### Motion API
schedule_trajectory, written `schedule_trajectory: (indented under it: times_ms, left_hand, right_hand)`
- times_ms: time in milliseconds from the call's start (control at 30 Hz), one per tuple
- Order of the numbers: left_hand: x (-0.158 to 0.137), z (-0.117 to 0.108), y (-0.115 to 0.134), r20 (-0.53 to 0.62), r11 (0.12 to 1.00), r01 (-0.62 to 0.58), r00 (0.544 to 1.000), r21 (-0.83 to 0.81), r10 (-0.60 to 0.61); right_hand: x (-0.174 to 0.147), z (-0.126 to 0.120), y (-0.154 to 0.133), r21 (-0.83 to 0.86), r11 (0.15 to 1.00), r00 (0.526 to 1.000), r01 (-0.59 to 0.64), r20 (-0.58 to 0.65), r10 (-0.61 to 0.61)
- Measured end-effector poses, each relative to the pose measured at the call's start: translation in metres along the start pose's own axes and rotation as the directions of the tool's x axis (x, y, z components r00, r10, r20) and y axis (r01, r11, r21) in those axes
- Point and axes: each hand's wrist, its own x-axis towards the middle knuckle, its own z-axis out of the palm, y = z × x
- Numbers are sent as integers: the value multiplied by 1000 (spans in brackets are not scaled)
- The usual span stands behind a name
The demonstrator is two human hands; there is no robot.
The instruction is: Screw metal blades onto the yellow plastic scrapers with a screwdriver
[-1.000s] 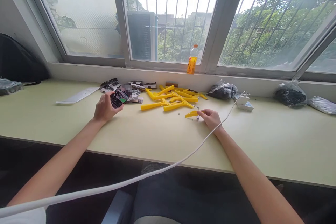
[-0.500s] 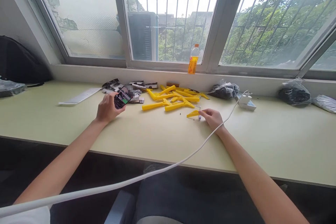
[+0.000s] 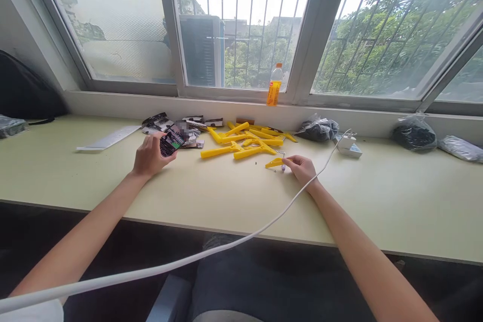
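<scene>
My left hand [image 3: 148, 155] is closed around the edge of a black printed packet [image 3: 172, 142] with a green patch, held up in front of a pile of similar packets [image 3: 193, 133]. On the right, my right hand [image 3: 301, 168] pinches the end of a small flat yellow plastic piece [image 3: 274, 162] just above the table. A tiny purple-and-clear item [image 3: 284, 167] shows right at those fingertips; whether it is held too I cannot tell. Between the hands lie several yellow plastic handle-shaped parts [image 3: 222, 151], heaped toward the sill.
A white cable [image 3: 241, 239] crosses in front of me to a white charger [image 3: 346, 142]. Black bagged bundles [image 3: 319, 129] lie along the back of the table [image 3: 211, 191]. An orange drink bottle [image 3: 274, 88] stands on the sill. At left is a white strip [image 3: 107, 140].
The whole view has shifted slightly, so everything sits a little further left. Both hands keep the same holds, with no clear movement over the table.
</scene>
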Motion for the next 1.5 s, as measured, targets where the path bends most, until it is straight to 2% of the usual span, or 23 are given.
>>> schedule_trajectory:
  times_ms: [667,1500]
  left_hand:
    - [0,6,-4,-64,997,-54,996,48,57]
    - [0,7,-4,-88,993,-68,993,92,76]
  right_hand:
    - [-3,-1,-6,32,999,999,-38,9,37]
    - [-6,-2,-11,59,996,997,-71,28,69]
